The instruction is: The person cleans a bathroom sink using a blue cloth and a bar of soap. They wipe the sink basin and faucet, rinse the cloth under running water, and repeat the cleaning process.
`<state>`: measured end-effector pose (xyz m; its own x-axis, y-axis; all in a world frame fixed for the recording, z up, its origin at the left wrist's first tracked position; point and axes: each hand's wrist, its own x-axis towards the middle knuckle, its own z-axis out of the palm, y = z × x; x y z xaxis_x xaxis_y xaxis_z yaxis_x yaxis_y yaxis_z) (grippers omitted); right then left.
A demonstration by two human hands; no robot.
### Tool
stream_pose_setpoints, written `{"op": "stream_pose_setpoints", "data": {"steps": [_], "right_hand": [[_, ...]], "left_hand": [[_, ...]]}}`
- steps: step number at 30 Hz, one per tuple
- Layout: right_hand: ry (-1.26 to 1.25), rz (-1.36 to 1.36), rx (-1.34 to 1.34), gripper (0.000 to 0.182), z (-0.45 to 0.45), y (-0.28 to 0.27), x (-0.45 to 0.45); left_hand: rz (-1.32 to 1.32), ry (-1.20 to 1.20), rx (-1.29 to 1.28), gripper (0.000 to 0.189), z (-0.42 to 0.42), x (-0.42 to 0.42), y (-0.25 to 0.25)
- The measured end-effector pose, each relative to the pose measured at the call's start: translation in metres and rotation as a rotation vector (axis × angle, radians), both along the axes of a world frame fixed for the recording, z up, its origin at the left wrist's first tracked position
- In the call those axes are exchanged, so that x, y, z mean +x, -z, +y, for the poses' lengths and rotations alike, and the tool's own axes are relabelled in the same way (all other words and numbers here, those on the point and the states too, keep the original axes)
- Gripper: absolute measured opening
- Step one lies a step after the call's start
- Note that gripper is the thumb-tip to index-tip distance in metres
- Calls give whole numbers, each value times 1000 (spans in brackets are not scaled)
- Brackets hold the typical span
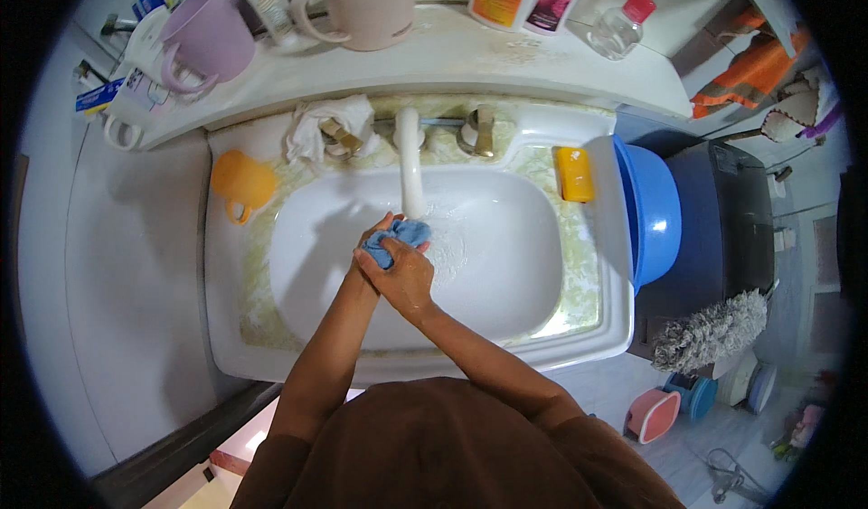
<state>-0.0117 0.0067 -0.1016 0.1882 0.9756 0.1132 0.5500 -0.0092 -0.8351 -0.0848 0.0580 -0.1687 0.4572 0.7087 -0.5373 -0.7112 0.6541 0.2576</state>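
A bunched blue cloth (407, 232) is pressed between my two hands, just in front of the white faucet spout (408, 163). My left hand (367, 239) lies underneath and cups the cloth; most of its palm is hidden. From above, my right hand (405, 275) grips the cloth, wet and with its thumb towards the left wrist. Water runs and ripples in the white sink basin (502, 258) to the right of the hands. Behind the basin stand two tap handles, the right one (483, 133) bare and the left one (339, 133) partly covered by a white cloth (305, 133).
An orange mug (241, 178) stands on the sink's left rim. A yellow soap bar (575, 174) lies at its back right. Above runs a shelf (461, 65) with mugs and bottles. A blue basin (658, 217) and a grey fluffy duster (712, 333) are to the right.
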Motion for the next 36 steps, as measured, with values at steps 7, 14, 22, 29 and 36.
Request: {"op": "stream_pose_setpoints", "data": {"steps": [7, 14, 22, 29, 36], "right_hand": [[40, -328, -76, 36, 39, 47, 14], [131, -115, -312, 48, 62, 108, 60], [-156, 622, -214, 24, 30, 61, 43], [-66, -74, 84, 25, 6, 30, 4], [-21, -225, -283, 28, 48, 56, 18]], "left_hand": [[148, -316, -66, 30, -38, 20, 8], [739, -211, 25, 35, -53, 19, -19], [427, -296, -257, 44, -5, -8, -3], [-170, -49, 158, 34, -12, -28, 120], [438, -223, -107, 37, -30, 11, -1]]}}
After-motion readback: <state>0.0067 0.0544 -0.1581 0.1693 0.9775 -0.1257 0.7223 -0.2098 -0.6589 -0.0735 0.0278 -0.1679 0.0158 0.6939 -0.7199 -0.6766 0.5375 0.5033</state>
